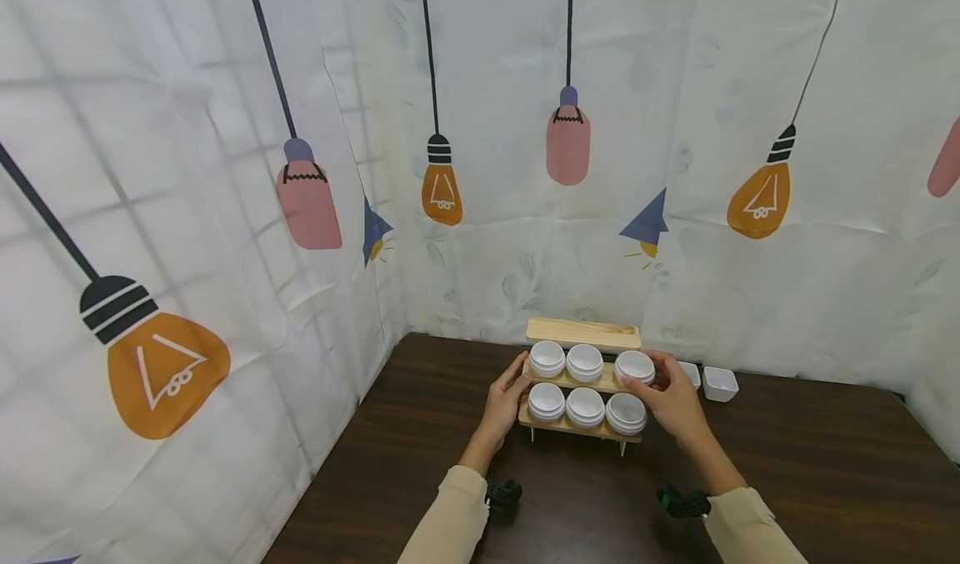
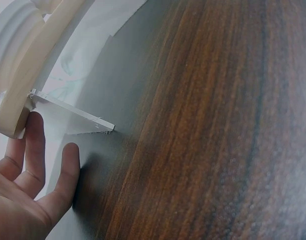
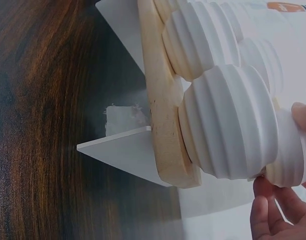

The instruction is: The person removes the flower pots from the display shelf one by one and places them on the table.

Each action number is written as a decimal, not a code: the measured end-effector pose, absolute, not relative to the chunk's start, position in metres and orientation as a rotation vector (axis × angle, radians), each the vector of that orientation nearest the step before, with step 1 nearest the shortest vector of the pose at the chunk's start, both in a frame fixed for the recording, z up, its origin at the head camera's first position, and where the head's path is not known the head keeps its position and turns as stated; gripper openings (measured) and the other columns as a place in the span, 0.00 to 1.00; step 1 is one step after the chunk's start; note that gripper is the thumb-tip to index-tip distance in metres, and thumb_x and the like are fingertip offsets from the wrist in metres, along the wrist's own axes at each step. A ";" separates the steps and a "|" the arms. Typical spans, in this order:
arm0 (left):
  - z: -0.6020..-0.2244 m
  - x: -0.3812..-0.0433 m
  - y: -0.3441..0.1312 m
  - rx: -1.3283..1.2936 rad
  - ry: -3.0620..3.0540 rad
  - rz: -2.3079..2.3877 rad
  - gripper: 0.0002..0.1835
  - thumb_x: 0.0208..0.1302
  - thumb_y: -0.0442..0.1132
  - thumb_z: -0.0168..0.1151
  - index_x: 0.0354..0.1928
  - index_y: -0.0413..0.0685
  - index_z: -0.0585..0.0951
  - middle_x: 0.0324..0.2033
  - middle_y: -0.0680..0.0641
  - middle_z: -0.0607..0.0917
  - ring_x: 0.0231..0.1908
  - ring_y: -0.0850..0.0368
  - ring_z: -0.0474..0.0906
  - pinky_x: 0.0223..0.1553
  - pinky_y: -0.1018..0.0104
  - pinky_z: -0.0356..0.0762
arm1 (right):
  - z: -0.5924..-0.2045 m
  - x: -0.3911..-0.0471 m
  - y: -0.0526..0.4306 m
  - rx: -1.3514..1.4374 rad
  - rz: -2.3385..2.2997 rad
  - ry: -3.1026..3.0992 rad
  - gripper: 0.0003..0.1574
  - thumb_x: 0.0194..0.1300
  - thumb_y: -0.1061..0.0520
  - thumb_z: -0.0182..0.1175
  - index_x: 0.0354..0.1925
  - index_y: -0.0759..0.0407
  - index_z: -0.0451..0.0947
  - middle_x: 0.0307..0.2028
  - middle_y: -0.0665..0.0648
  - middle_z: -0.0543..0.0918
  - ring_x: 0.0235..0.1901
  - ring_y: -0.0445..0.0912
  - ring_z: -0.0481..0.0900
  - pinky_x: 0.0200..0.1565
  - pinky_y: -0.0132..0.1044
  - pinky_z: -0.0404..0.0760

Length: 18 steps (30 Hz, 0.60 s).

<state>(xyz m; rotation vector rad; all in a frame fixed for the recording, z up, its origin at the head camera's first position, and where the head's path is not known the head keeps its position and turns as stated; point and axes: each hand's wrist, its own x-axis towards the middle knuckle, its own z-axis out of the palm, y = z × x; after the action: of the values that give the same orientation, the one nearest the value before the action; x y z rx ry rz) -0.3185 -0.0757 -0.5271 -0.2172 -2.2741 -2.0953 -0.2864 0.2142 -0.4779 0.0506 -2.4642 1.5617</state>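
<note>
A tiered wooden rack [image 1: 581, 433] with white supports stands on the table, holding two rows of round white ribbed cups [image 1: 585, 407]. At its left end my left hand [image 1: 501, 411] grips the middle board. In the left wrist view, fingertips touch the wooden board's end [image 2: 13, 112], while another finger stands apart from it; the thumb is hidden there. My right hand [image 1: 678, 401] holds the rightmost cup of the middle row [image 1: 634, 366], thumb on its near side and fingers beyond. The right wrist view shows fingers low beside this cup [image 3: 293, 155], behind a nearer cup [image 3: 228, 125].
Behind the two cup rows rises the rack's top board [image 1: 581, 331]. Small square white dishes [image 1: 721, 385] sit right of the rack, one partly hidden by the right hand. The dark wooden table [image 1: 810, 456] meets a printed white curtain [image 1: 495, 264] at the back and left.
</note>
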 end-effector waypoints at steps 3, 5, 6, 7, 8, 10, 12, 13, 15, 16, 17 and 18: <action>-0.520 -0.314 -0.076 -0.220 -2.272 -2.110 0.27 0.79 0.45 0.53 0.77 0.56 0.68 0.62 0.41 0.81 0.54 0.57 0.79 0.61 0.55 0.75 | -0.477 -0.286 0.215 0.053 1.574 -2.450 0.41 0.67 0.45 0.70 0.69 0.60 0.68 0.58 0.65 0.79 0.45 0.32 0.74 0.45 0.20 0.74; -0.511 -0.309 -0.077 -0.229 -2.266 -2.128 0.27 0.79 0.44 0.54 0.76 0.56 0.69 0.61 0.40 0.82 0.53 0.58 0.79 0.61 0.56 0.75 | -0.477 -0.285 0.215 0.047 1.575 -2.447 0.41 0.66 0.45 0.71 0.70 0.60 0.68 0.59 0.65 0.80 0.45 0.33 0.74 0.45 0.20 0.74; -0.507 -0.306 -0.077 -0.235 -2.266 -2.134 0.26 0.79 0.43 0.54 0.76 0.55 0.69 0.59 0.39 0.82 0.52 0.58 0.79 0.60 0.56 0.75 | -0.476 -0.284 0.216 0.043 1.575 -2.446 0.41 0.66 0.46 0.71 0.70 0.60 0.68 0.59 0.65 0.79 0.45 0.33 0.74 0.45 0.20 0.74; -0.503 -0.304 -0.078 -0.240 -2.265 -2.142 0.26 0.79 0.43 0.54 0.76 0.55 0.69 0.59 0.40 0.83 0.51 0.59 0.79 0.59 0.57 0.75 | -0.476 -0.284 0.216 0.036 1.573 -2.445 0.41 0.66 0.46 0.71 0.70 0.60 0.68 0.59 0.65 0.79 0.45 0.34 0.74 0.45 0.20 0.74; -0.499 -0.301 -0.078 -0.241 -2.264 -2.147 0.26 0.79 0.43 0.55 0.76 0.55 0.69 0.58 0.40 0.83 0.50 0.60 0.79 0.59 0.58 0.76 | -0.476 -0.283 0.216 0.030 1.572 -2.445 0.42 0.66 0.46 0.71 0.70 0.60 0.68 0.59 0.65 0.79 0.45 0.35 0.74 0.45 0.20 0.74; -0.496 -0.298 -0.078 -0.250 -2.263 -2.143 0.26 0.79 0.43 0.55 0.76 0.54 0.69 0.58 0.40 0.83 0.49 0.61 0.79 0.57 0.59 0.76 | -0.475 -0.281 0.216 0.016 1.564 -2.447 0.42 0.66 0.46 0.71 0.70 0.59 0.68 0.59 0.64 0.79 0.45 0.36 0.73 0.44 0.21 0.73; -0.494 -0.297 -0.078 -0.253 -2.263 -2.137 0.27 0.79 0.43 0.55 0.76 0.54 0.69 0.59 0.39 0.83 0.49 0.62 0.79 0.57 0.60 0.76 | -0.475 -0.280 0.216 0.002 1.554 -2.449 0.42 0.66 0.46 0.71 0.70 0.59 0.68 0.58 0.64 0.79 0.45 0.37 0.73 0.44 0.21 0.74; -0.494 -0.297 -0.078 -0.252 -2.262 -2.134 0.27 0.79 0.43 0.54 0.76 0.53 0.69 0.59 0.40 0.83 0.50 0.61 0.79 0.57 0.60 0.76 | -0.474 -0.279 0.216 -0.006 1.550 -2.451 0.42 0.66 0.45 0.71 0.71 0.59 0.68 0.58 0.64 0.79 0.45 0.38 0.73 0.44 0.22 0.74; -0.494 -0.296 -0.078 -0.249 -2.263 -2.129 0.27 0.79 0.43 0.54 0.76 0.54 0.69 0.61 0.40 0.82 0.51 0.60 0.79 0.57 0.60 0.76 | -0.474 -0.278 0.216 -0.020 1.546 -2.449 0.42 0.66 0.45 0.71 0.71 0.58 0.68 0.57 0.63 0.78 0.45 0.38 0.73 0.43 0.22 0.75; -0.493 -0.297 -0.078 -0.242 -2.267 -2.132 0.26 0.79 0.43 0.54 0.76 0.55 0.69 0.61 0.41 0.82 0.52 0.60 0.79 0.59 0.60 0.75 | -0.474 -0.278 0.217 -0.024 1.545 -2.446 0.42 0.66 0.46 0.71 0.71 0.58 0.68 0.57 0.63 0.78 0.44 0.38 0.73 0.43 0.22 0.75; -0.494 -0.297 -0.078 -0.239 -2.270 -2.130 0.26 0.79 0.43 0.54 0.76 0.55 0.69 0.62 0.41 0.82 0.52 0.59 0.79 0.59 0.59 0.75 | -0.473 -0.277 0.217 -0.028 1.543 -2.441 0.42 0.66 0.46 0.71 0.71 0.58 0.68 0.57 0.63 0.78 0.44 0.39 0.74 0.43 0.23 0.75; -0.495 -0.298 -0.078 -0.237 -2.273 -2.130 0.26 0.79 0.43 0.54 0.76 0.55 0.69 0.62 0.41 0.82 0.53 0.59 0.79 0.60 0.59 0.75 | -0.473 -0.277 0.217 -0.030 1.540 -2.438 0.42 0.66 0.46 0.71 0.71 0.58 0.68 0.57 0.63 0.78 0.44 0.39 0.74 0.42 0.23 0.75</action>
<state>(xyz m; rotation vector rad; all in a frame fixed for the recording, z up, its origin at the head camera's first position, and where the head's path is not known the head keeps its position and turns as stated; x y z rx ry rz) -0.2983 -0.0783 -0.4947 -0.2366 -2.2731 -2.1303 -0.2765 0.2171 -0.4733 -0.0305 -2.4378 1.5403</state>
